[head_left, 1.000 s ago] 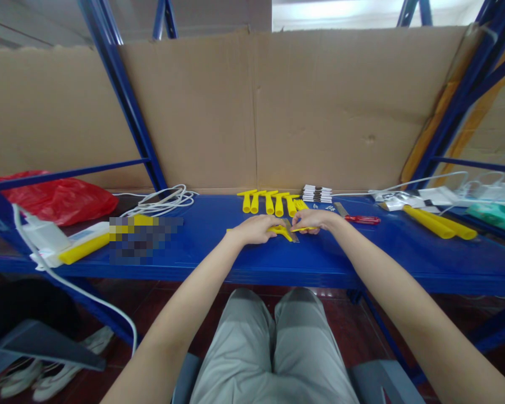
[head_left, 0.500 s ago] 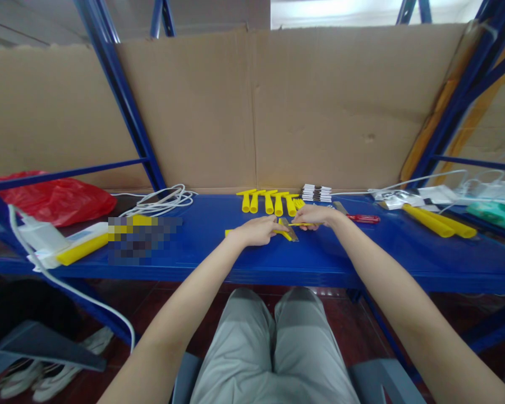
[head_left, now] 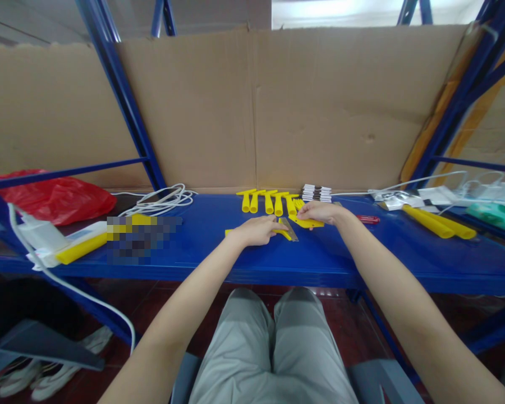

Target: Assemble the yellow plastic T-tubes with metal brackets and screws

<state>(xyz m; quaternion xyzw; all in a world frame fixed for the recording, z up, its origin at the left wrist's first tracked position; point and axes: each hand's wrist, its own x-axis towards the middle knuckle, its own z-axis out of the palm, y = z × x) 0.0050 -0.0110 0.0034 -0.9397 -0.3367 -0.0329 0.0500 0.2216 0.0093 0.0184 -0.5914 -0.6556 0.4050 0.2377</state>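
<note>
Yellow plastic fills both my hands above the blue tabletop [head_left: 261, 258]. My right hand [head_left: 320, 211] has just turned its flat yellow piece [head_left: 310, 224], which was edge-on beside the metal blade [head_left: 292, 229] and now shows its broad face, farther to the right. That leaves the piece apart from the blade, so I judge the two are not joined as they lie now. My right grip is nearly closed, thumb and fingers pinching the piece by its far edge. My left grip [head_left: 258, 231] is closed too, folded over a yellow handle [head_left: 228, 232] that pokes out on the left, with my fingertips at the yellow head [head_left: 287, 235] beside the blade; how hard I press, I cannot tell. Beyond my hands, a row of yellow handles [head_left: 279, 208] stretches to the left, with small yellow parts [head_left: 298, 204] at its right end. A white stack [head_left: 316, 193] sits at the far side, and a red handle [head_left: 368, 219] lies to the right of my right wrist, partly hidden by it.
</note>
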